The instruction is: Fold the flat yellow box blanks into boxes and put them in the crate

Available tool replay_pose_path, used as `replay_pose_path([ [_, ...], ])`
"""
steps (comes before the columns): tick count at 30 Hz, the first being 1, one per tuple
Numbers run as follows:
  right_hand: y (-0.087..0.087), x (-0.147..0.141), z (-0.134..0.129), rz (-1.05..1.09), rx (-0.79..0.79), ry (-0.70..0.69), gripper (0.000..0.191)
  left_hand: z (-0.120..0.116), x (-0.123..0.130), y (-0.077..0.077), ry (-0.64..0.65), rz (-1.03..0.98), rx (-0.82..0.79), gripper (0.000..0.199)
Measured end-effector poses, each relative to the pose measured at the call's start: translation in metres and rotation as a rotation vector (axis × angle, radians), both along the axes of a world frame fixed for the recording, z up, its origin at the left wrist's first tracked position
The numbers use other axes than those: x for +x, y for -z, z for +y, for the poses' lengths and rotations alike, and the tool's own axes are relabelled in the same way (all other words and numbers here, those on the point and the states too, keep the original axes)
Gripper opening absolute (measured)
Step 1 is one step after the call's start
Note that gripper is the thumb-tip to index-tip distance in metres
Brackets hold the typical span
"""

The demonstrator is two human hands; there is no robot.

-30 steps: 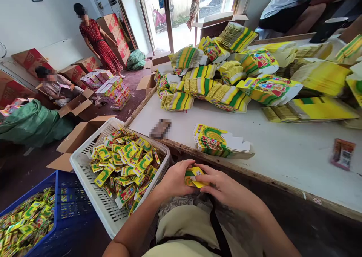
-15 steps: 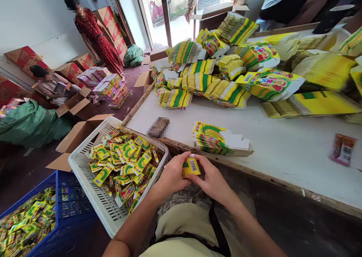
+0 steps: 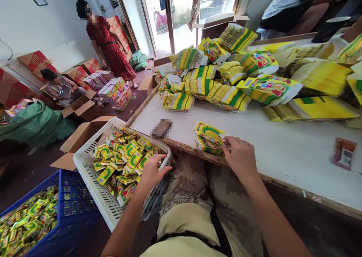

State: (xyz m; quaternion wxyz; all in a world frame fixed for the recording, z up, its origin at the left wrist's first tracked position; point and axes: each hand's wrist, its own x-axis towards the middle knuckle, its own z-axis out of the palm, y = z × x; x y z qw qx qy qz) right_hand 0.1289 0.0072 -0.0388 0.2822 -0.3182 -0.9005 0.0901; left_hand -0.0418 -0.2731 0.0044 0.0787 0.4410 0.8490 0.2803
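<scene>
My left hand is over the right rim of the white plastic basket, thumb and fingers apart, holding nothing. Inside the basket lies a heap of small yellow-green cartons. At the table's near edge, my right hand pinches the right end of a stack of flat printed cartons between thumb and fingers. The white flaps at that end are mostly hidden by the fingers, and I cannot tell how many cartons they grip.
Bundles of flat cartons cover the back of the white table. A blurred phone-like object and a small packet lie on it. A blue crate stands lower left. Two people are at the left, another at the upper right.
Both hands held a small carton together; it has left them. My left hand has moved left to the basket, my right hand up to the flat stack. The view shifted slightly.
</scene>
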Motion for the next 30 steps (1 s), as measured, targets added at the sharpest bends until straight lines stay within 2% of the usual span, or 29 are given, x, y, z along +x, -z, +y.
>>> replay_pose_path([
  [5,-0.004,-0.004,-0.001,-0.016,-0.018,-0.013,0.026,0.03,0.018,0.003,0.138,-0.13,0.011,0.036],
  [9,-0.007,-0.007,0.001,-0.013,-0.033,-0.049,0.021,0.045,0.025,0.002,0.218,-0.211,0.008,0.037],
  [12,-0.015,-0.005,-0.001,0.017,-0.047,-0.001,0.022,0.053,0.032,0.002,0.243,-0.303,0.012,0.036],
  [14,-0.024,-0.001,-0.008,0.117,-0.112,0.007,0.024,0.059,0.038,0.005,0.249,-0.444,0.051,0.039],
  [16,-0.033,0.003,-0.024,0.25,-0.28,-0.061,0.025,0.066,0.045,0.008,0.246,-0.647,0.178,0.059],
  [18,-0.039,0.005,-0.048,0.333,-0.523,-0.212,0.024,0.074,0.053,0.01,0.207,-0.835,0.417,0.079],
  [19,-0.041,0.005,-0.061,0.34,-0.647,-0.315,0.022,0.077,0.057,0.009,0.169,-0.905,0.55,0.081],
  [21,-0.041,0.004,-0.087,0.344,-0.833,-0.479,0.02,0.084,0.065,0.003,0.073,-0.999,0.759,0.07],
  [22,-0.04,0.003,-0.099,0.378,-0.882,-0.511,0.02,0.088,0.068,-0.003,0.028,-1.026,0.833,0.062],
  [25,-0.04,0.002,-0.125,0.516,-0.863,-0.541,0.017,0.096,0.075,-0.018,-0.098,-0.997,1.047,0.046],
  [27,-0.041,0.002,-0.133,0.553,-0.803,-0.612,0.012,0.1,0.076,-0.022,-0.183,-0.924,1.146,0.049],
  [28,-0.041,0.001,-0.134,0.549,-0.796,-0.646,0.011,0.1,0.076,-0.021,-0.216,-0.892,1.15,0.054],
  [30,-0.039,0.001,-0.134,0.541,-0.838,-0.639,0.014,0.097,0.075,-0.016,-0.235,-0.846,1.058,0.069],
])
